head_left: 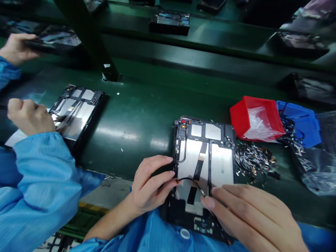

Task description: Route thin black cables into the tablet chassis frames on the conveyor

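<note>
Our left hand [152,183], forefinger spread, held 1 end of a thin black cable [194,182] over an opened device [204,168]; our right hand [249,210] pinched it farther along, fingers nearly together. The device rested on the tabletop [126,129].

Red bin [240,118] with clear plastic pieces [258,124], right of frame | blue bin [310,126], just beside it, farther right | plastic bag [317,175], right edge | dark green post [85,33], upper left | boxy black device [170,24] on ledge [223,29], top centre | co-worker's blue sleeve [48,168], lower left
</note>
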Demonstrator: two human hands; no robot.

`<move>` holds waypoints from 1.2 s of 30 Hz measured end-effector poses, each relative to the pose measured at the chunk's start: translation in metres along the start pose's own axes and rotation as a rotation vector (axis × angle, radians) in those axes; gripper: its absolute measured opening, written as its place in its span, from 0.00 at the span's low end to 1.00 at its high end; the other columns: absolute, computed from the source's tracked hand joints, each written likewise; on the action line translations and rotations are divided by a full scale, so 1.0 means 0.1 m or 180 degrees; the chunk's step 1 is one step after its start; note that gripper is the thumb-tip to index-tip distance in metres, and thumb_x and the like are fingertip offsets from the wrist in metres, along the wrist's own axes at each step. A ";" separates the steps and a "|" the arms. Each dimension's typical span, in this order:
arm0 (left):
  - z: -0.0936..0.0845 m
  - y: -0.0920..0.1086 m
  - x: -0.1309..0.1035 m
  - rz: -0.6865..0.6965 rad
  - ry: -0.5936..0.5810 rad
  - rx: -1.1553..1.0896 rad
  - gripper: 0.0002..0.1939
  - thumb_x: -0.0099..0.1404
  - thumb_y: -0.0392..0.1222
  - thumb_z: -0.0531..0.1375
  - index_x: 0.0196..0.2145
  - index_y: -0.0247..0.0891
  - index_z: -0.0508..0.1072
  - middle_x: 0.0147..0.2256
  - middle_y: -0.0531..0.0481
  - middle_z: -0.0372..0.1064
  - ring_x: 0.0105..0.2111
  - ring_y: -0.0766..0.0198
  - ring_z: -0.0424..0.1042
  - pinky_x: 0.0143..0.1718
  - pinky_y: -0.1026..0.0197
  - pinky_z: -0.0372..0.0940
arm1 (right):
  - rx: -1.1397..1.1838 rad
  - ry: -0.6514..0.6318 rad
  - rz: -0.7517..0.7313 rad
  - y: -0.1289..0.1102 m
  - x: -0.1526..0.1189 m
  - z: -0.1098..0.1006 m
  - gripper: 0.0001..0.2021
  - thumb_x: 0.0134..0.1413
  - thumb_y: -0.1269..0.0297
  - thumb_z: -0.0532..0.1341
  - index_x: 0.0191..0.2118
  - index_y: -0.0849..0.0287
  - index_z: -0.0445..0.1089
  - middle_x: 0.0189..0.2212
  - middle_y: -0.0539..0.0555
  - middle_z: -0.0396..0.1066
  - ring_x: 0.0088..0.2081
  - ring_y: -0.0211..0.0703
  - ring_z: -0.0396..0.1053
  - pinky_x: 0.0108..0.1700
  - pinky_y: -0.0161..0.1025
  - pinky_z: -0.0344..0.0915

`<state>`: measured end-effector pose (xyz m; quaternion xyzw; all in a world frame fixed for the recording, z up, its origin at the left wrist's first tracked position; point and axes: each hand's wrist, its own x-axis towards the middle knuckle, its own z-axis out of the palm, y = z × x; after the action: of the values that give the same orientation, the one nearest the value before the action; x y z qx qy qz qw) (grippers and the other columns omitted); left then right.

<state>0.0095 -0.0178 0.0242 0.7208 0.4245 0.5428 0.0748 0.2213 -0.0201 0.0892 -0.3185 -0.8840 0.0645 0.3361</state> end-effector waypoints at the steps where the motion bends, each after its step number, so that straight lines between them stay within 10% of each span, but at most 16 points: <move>1: 0.00 0.01 0.00 0.0021 -0.0015 0.0030 0.06 0.63 0.37 0.64 0.38 0.36 0.71 0.42 0.45 0.73 0.40 0.60 0.74 0.37 0.57 0.72 | -0.0021 0.0045 0.0008 -0.01 -0.01 0.00 0.16 0.62 0.72 0.50 0.41 0.53 0.75 0.28 0.52 0.78 0.30 0.43 0.75 0.25 0.40 0.70; 9: -0.01 0.03 -0.01 0.0323 -0.0116 -0.0001 0.06 0.61 0.28 0.63 0.37 0.33 0.74 0.45 0.44 0.72 0.44 0.60 0.73 0.40 0.57 0.72 | 0.0015 0.0032 -0.0241 0.09 -0.06 -0.05 0.12 0.60 0.71 0.55 0.42 0.52 0.75 0.29 0.51 0.78 0.31 0.42 0.76 0.26 0.38 0.71; 19: 0.14 0.18 0.34 0.0560 -0.0385 -0.0743 0.13 0.58 0.24 0.63 0.39 0.36 0.76 0.44 0.46 0.73 0.42 0.60 0.74 0.40 0.60 0.71 | 0.0628 0.0979 0.0070 0.14 0.00 0.02 0.05 0.59 0.73 0.58 0.38 0.64 0.72 0.28 0.54 0.76 0.28 0.36 0.72 0.29 0.33 0.70; 24: 0.30 0.39 0.53 -0.1379 -0.1498 -0.1391 0.05 0.63 0.39 0.63 0.36 0.38 0.79 0.34 0.47 0.76 0.34 0.60 0.76 0.35 0.62 0.70 | -0.0506 0.1461 0.0088 0.19 -0.15 -0.10 0.06 0.57 0.74 0.60 0.38 0.67 0.74 0.30 0.55 0.77 0.31 0.38 0.72 0.30 0.35 0.70; 29: 0.54 0.55 0.70 -0.3583 -0.2432 -0.2210 0.21 0.57 0.58 0.65 0.23 0.34 0.77 0.20 0.49 0.68 0.21 0.65 0.66 0.23 0.65 0.65 | -0.1144 0.1735 -0.0062 0.33 -0.33 -0.06 0.07 0.58 0.72 0.59 0.35 0.68 0.75 0.30 0.54 0.77 0.30 0.39 0.72 0.26 0.35 0.68; 36: 1.02 0.72 0.90 -0.3608 -0.2441 -0.2125 0.17 0.44 0.51 0.73 0.23 0.34 0.78 0.19 0.49 0.69 0.18 0.68 0.65 0.19 0.68 0.61 | -0.1012 0.1983 0.0152 0.43 -0.66 -0.07 0.07 0.59 0.69 0.60 0.34 0.63 0.75 0.32 0.53 0.78 0.35 0.38 0.72 0.32 0.33 0.71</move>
<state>0.1382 0.0352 0.0894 0.4698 0.4873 0.2325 0.6984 0.2862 -0.0267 0.0435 -0.3918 -0.7303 -0.1663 0.5343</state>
